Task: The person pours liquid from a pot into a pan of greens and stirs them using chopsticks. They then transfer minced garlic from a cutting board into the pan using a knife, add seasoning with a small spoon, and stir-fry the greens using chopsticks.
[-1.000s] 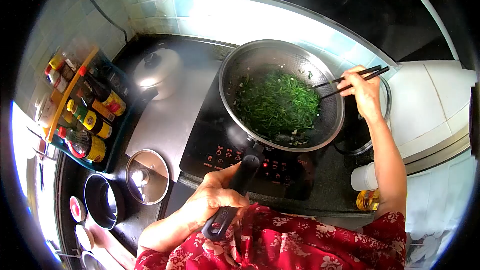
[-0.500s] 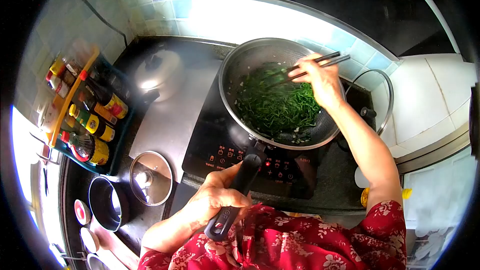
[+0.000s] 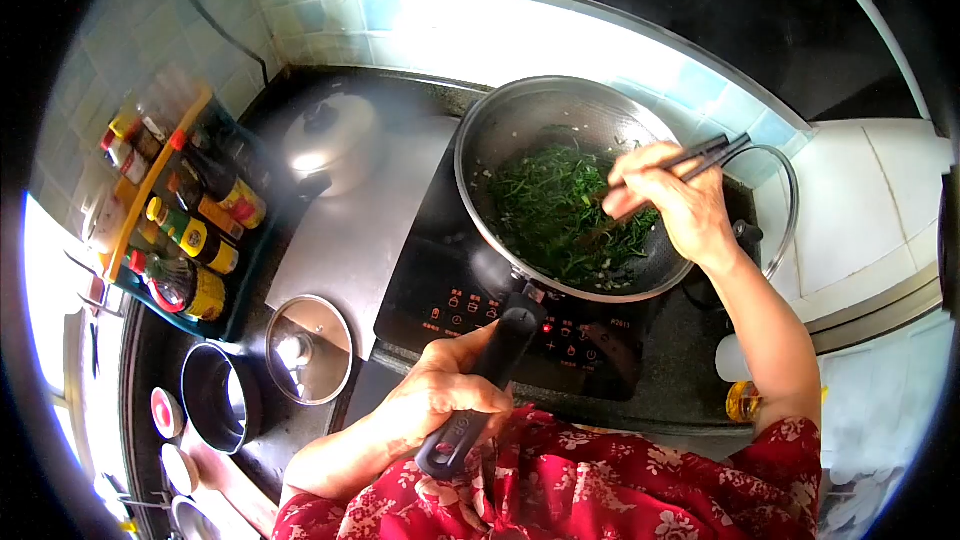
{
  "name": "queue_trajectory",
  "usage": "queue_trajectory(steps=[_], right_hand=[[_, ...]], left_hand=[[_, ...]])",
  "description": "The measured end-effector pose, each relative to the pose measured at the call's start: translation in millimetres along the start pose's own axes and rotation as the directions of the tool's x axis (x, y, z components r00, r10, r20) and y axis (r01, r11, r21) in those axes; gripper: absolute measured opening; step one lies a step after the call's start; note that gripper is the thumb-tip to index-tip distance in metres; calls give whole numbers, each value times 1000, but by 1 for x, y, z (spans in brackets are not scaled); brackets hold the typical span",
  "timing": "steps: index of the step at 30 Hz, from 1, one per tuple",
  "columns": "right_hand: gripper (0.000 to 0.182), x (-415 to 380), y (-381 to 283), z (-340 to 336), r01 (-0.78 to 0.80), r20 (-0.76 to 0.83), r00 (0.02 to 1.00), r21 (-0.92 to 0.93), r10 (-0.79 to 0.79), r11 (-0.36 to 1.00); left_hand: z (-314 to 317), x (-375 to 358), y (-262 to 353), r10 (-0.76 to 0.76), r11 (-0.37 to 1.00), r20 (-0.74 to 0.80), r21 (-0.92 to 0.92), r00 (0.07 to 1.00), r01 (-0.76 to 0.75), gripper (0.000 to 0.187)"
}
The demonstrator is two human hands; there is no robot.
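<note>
My left hand [image 3: 452, 395] is wrapped round the black handle [image 3: 492, 365] of a deep metal wok [image 3: 470, 195]. Chopped green leafy vegetables [image 3: 560, 205] with small pale bits lie inside it. Over the wok's right side, my right hand [image 3: 672, 202] grips a pair of dark chopsticks [image 3: 712, 152]. Their upper ends stick out behind the hand; the lower ends are blurred and partly hidden among the greens. Beneath the wok is a black induction cooker [image 3: 420, 305] with lit red symbols.
Left of the cooker are a lidded pot [image 3: 335, 145], a glass lid [image 3: 308, 350] and a dark pot [image 3: 213, 398]. Farther left, a rack [image 3: 150, 190] holds several sauce bottles. A cable [image 3: 795, 205] loops at the right, near an oil bottle [image 3: 741, 402].
My right hand has turned, and the chopsticks now point more steeply down into the greens, which are spread differently. My left hand keeps its grip on the handle. The view has shifted slightly.
</note>
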State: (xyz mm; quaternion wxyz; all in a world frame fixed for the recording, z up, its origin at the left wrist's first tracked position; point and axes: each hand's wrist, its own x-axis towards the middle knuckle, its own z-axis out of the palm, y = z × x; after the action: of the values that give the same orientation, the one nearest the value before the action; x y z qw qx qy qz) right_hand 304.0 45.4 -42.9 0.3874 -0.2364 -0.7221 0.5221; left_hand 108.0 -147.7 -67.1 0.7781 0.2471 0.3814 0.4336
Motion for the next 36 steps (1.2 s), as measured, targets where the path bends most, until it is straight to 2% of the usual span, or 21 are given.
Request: queue_trajectory(steps=[2, 4, 6, 8, 9, 10, 12, 14, 18, 20, 22, 24, 26, 29, 33, 34, 36], right_hand=[[9, 19, 4, 10, 23, -20, 1000, -43, -24, 999], [14, 39, 20, 26, 119, 17, 993, 20, -120, 993], [17, 60, 20, 30, 200, 40, 980, -93, -197, 975], [17, 79, 30, 21, 276, 90, 961, -298, -261, 914], [17, 83, 34, 16, 199, 24, 979, -331, -203, 923], [14, 87, 47, 1, 252, 28, 966, -318, -256, 914], [11, 76, 52, -35, 22, -107, 992, -349, -63, 937], [9, 57, 43, -54, -87, -174, 984, -345, 27, 935], [7, 15, 14, -52, -137, -164, 981, -210, 103, 968], [7, 11, 4, -63, -78, -264, 964, -210, 20, 975], [9, 5, -2, -74, -55, -342, 940, -141, 3, 988], [11, -3, 2, -72, -262, -274, 938, -169, 210, 950], [12, -7, -2, -65, -220, -303, 944, -272, 134, 937], [9, 3, -2, -63, -114, -408, 913, -285, -13, 952], [9, 19, 35, -62, -59, -309, 951, -285, -33, 957], [6, 24, 46, -56, 66, -206, 976, -20, -69, 998], [7, 33, 52, -38, 104, -216, 972, 45, -92, 994]], left_hand=[[0, 1, -1, 13, 1000, -3, 12, 1000, -13, 63], [-2, 1, -1, -20, 1000, 40, 23, 999, 19, 65], [-1, 1, 0, -24, 999, 29, 29, 999, 23, 66], [1, 1, -3, -37, 999, 16, 30, 999, 37, 66], [1, 1, -4, -28, 1000, 9, 7, 1000, 28, 67], [0, 1, -5, -15, 1000, 5, -15, 1000, 15, 67], [-1, 2, -5, -11, 999, 31, -31, 999, 12, 67], [-3, 1, -7, -2, 998, 53, -60, 999, 5, 66], [-3, 1, -3, -10, 1000, 37, -16, 999, 10, 65], [-1, 0, -2, -24, 1000, 35, -4, 999, 25, 65], [0, 0, -2, -23, 1000, 24, -20, 999, 23, 64], [0, 0, -2, -25, 1000, 13, 3, 1000, 25, 64], [-1, 2, -4, 3, 1000, 10, 11, 1000, -3, 65], [-2, 1, -3, -16, 1000, 7, -11, 1000, 16, 65], [-1, 1, -3, -10, 1000, -7, -16, 1000, 10, 65], [-1, 2, -3, -11, 1000, -2, -15, 1000, 11, 65], [-1, 1, -2, -35, 999, 5, -5, 999, 35, 64]])
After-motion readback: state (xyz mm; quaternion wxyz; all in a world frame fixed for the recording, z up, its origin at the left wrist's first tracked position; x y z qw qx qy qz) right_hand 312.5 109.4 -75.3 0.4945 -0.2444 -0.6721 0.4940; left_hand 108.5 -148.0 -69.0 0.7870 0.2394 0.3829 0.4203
